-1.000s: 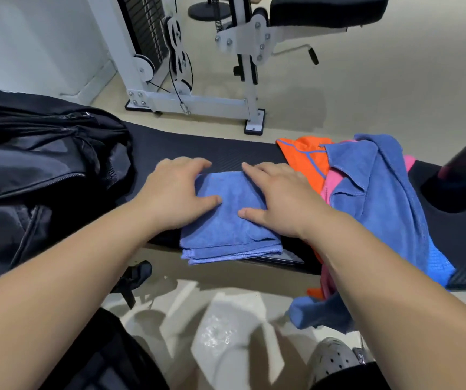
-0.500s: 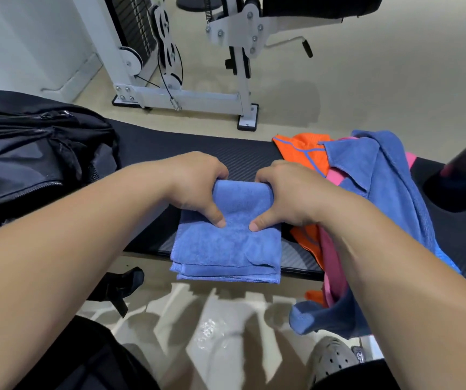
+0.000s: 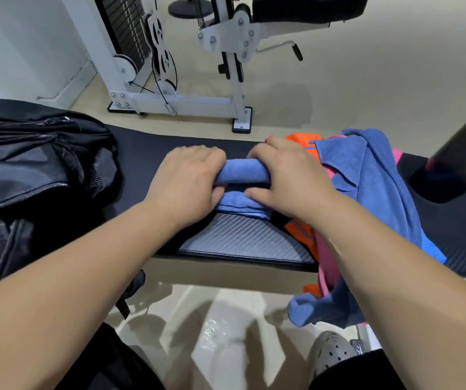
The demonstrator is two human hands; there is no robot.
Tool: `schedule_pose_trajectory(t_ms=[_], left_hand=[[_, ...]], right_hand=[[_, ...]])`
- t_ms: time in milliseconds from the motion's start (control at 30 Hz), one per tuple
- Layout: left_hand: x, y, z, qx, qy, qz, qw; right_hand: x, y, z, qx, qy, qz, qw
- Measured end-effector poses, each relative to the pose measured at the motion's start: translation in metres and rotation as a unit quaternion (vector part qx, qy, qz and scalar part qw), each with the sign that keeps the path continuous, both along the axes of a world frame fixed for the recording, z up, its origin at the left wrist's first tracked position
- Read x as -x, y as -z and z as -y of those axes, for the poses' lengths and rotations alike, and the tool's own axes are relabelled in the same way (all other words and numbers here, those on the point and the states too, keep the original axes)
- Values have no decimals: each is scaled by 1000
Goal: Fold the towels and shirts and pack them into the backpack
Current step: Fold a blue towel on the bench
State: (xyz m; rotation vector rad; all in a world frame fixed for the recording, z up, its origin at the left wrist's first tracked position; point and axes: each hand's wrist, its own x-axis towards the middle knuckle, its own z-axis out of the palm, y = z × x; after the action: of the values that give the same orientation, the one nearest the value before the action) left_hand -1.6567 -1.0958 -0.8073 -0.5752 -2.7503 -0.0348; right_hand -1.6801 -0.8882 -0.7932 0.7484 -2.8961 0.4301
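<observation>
A small blue towel (image 3: 241, 175) lies on the black bench (image 3: 237, 243), rolled into a short thick roll. My left hand (image 3: 189, 181) grips its left end and my right hand (image 3: 288, 178) grips its right end, fingers curled over the top, thumbs tucked under the roll. A black backpack (image 3: 32, 170) rests on the bench's left end, apart from my hands. To the right, a pile of clothes touches my right wrist: a blue cloth (image 3: 375, 187) on top, an orange shirt (image 3: 299, 229) and a pink garment (image 3: 324, 266) beneath, hanging over the front edge.
A white weight machine (image 3: 175, 88) with a black padded seat stands on the beige floor behind the bench. A dark post (image 3: 462, 153) rises at the right. Below the bench edge I see a grey clog (image 3: 330, 353) and a backpack strap (image 3: 130, 294).
The folded blue towel lay flat under my palms; my hands then closed on its far edge and rolled it up, so it now is a compact roll farther back on the bench.
</observation>
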Motion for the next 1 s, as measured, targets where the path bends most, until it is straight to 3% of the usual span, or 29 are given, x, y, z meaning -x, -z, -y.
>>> schedule_pose_trajectory(t_ms=[133, 267, 367, 567, 667, 767, 933, 1000], left_hand=[[-27, 7, 15, 41, -27, 113, 992], [-39, 9, 29, 68, -20, 174, 982], [-43, 14, 30, 49, -14, 212, 976], [-25, -14, 8, -47, -12, 205, 977], [-7, -22, -13, -86, -5, 199, 976], [2, -5, -26, -59, -20, 234, 970], [2, 9, -19, -61, -8, 247, 967], [-2, 7, -18, -40, -11, 240, 970]], right_hand=[[-23, -1, -10, -11, -51, 30, 998], [-48, 4, -10, -103, -76, 78, 989], [-58, 18, -12, -157, -70, 136, 976], [-59, 27, -10, -141, -68, 149, 976], [-55, 23, -14, -125, -77, 152, 977], [-50, 18, -17, -87, -84, 176, 977], [-39, 14, -13, 102, -47, 133, 985], [-35, 16, -11, 133, -4, 120, 984]])
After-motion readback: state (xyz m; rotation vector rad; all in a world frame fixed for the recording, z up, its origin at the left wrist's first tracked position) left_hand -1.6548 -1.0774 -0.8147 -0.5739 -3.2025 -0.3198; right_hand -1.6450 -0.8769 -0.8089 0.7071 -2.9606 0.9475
